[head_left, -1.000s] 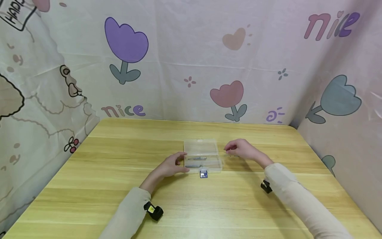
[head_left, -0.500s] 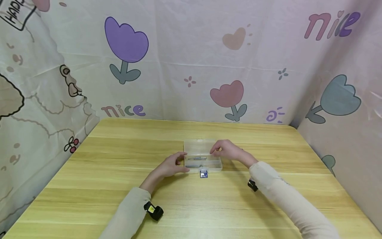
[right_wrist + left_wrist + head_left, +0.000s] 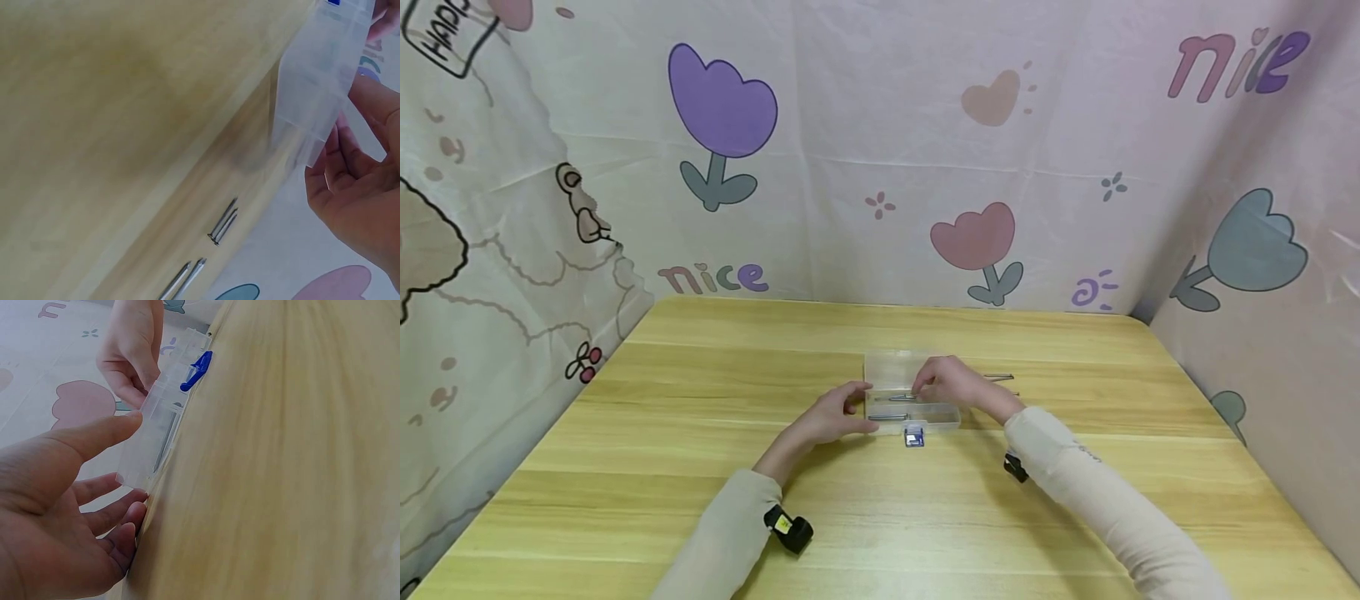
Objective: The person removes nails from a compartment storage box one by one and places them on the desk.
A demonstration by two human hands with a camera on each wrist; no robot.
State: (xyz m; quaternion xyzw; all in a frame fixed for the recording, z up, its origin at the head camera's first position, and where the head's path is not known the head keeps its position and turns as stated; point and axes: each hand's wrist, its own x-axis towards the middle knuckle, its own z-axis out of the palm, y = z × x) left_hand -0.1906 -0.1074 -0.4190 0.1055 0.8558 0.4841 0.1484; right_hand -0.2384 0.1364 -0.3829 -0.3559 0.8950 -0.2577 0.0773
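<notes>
Clear plastic box (image 3: 912, 398) is sitting open mid-surface in your head view, blue latch (image 3: 913, 437) facing you; your left hand (image 3: 832, 414) is resting against its left end with relaxed fingers, probably to keep it from sliding, while your right hand (image 3: 951, 383) is hovering over the compartments, fingers curled down toward a metal pin (image 3: 901, 397), though I cannot tell whether the grip is holding it. More loose pins (image 3: 997, 377) are lying on the wooden surface (image 3: 700, 433) just right of the box. The backdrop is reading "nice" (image 3: 712, 277). From your left wrist, thumb and fingers are bracketing the box wall (image 3: 147, 447). From your right wrist, paired pins (image 3: 223, 222) are waiting beside the box (image 3: 322, 87), within easy reach.
</notes>
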